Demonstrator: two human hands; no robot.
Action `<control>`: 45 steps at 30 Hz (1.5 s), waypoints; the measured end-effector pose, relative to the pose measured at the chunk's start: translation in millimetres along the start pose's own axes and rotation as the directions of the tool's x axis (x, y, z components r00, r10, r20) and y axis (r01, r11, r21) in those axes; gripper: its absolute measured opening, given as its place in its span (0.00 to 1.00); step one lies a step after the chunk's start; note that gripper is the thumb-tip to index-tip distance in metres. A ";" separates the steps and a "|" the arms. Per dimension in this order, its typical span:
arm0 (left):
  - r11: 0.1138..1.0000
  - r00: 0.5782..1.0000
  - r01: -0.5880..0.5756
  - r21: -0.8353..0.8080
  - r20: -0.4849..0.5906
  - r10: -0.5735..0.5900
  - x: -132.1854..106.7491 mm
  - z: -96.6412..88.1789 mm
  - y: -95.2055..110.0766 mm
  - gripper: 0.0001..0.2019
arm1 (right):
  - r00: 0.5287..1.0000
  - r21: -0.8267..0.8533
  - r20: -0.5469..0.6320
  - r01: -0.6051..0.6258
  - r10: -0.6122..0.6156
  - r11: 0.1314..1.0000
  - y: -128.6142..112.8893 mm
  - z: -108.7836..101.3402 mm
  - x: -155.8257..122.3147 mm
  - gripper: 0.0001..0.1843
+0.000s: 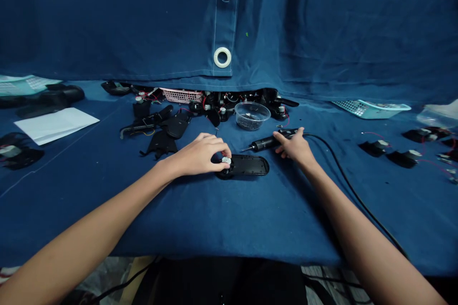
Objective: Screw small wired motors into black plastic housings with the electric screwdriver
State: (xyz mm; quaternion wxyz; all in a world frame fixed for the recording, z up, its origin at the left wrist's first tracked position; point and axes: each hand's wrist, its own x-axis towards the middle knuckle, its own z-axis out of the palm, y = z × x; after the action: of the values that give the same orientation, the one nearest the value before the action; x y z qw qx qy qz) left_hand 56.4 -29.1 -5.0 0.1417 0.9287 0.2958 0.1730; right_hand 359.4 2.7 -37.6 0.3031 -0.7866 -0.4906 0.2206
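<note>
My left hand (pixel 209 153) pinches a small whitish part (pixel 226 160) at the left end of a long black plastic housing (pixel 250 165). The housing lies with its hollow side up on the blue cloth. Whether the whitish part is seated in it or lifted, I cannot tell. In my right hand (pixel 294 145) is a black corded electric screwdriver (pixel 266 144), its bit pointing left just above the housing's far edge and apart from it. Behind them stands a clear plastic tub (pixel 252 116) with many tiny dark pieces, probably screws, inside.
Black plastic parts (pixel 173 126) and wired pieces lie behind my left hand, by a pink basket (pixel 182 95). A white paper sheet (pixel 57 125) is at left. Curved black parts (pixel 404 155) with red wires and a turquoise basket (pixel 372 108) are at right. The screwdriver's cord (pixel 343 171) trails rightward. A blue curtain (pixel 143 19) hangs behind.
</note>
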 end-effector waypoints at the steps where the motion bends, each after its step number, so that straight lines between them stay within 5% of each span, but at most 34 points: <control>1: 1.000 1.000 -0.002 -0.013 0.013 0.002 -0.2 0.6 -0.5 0.09 | 1.000 -0.099 0.011 0.027 -0.026 0.995 -0.7 -3.0 -2.5 0.50; 3: 1.000 1.000 0.000 -0.027 0.027 0.001 -0.6 1.8 -0.7 0.09 | 0.987 -0.289 -0.034 0.139 -0.155 0.947 -4.1 -9.5 -14.0 0.38; 5: 1.000 1.000 -0.006 -0.020 0.025 0.006 -1.0 3.2 -0.6 0.09 | 0.897 -0.387 -0.115 0.355 -0.426 0.851 -10.5 -14.7 -34.9 0.28; 8: 1.000 0.999 -0.025 -0.009 0.034 0.025 -1.2 4.7 -0.9 0.09 | 0.526 -0.290 0.141 0.832 -0.839 0.473 -21.4 -15.5 -73.7 0.25; 10: 0.999 0.998 -0.031 -0.012 0.050 0.032 -1.0 4.8 -1.3 0.10 | 0.304 -0.185 0.325 0.949 -0.896 0.255 -25.8 -10.9 -93.6 0.24; 11: 0.999 0.998 -0.031 -0.014 0.056 0.032 -0.8 4.6 -1.4 0.10 | 0.238 -0.161 0.381 0.969 -0.893 0.189 -26.7 -7.7 -99.8 0.24; 13: 1.000 0.998 -0.024 -0.013 0.066 0.025 -0.5 3.5 -1.5 0.11 | 0.179 -0.162 0.452 0.980 -0.874 0.117 -26.5 -1.3 -104.4 0.21; 23: 0.998 0.993 -0.002 -0.057 0.117 0.008 2.7 -0.2 -5.6 0.10 | 0.109 -0.174 0.478 0.984 -0.872 0.028 -20.8 1.6 -92.8 0.21; 36: 0.988 0.995 0.061 -0.143 0.092 -0.048 -1.1 6.3 -6.6 0.11 | 0.170 -0.256 0.457 0.965 -0.873 0.054 -25.0 14.6 -98.5 0.21; 39: 0.987 0.993 0.068 -0.148 0.105 -0.052 -0.9 5.4 -6.1 0.12 | 0.182 -0.229 0.401 0.969 -0.898 0.094 -21.5 13.1 -98.5 0.21; 45: 0.985 0.989 0.080 -0.152 0.132 -0.060 -2.1 4.1 -3.5 0.12 | 0.314 -0.037 0.414 0.944 -0.854 0.329 -13.6 11.7 -98.3 0.22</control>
State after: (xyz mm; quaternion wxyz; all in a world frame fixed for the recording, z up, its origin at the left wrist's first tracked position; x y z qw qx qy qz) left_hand 54.7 -28.2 -10.4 0.2391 0.9129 0.3039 0.1311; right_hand 301.7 -78.7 -31.7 0.1783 -0.3580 -0.9142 0.0658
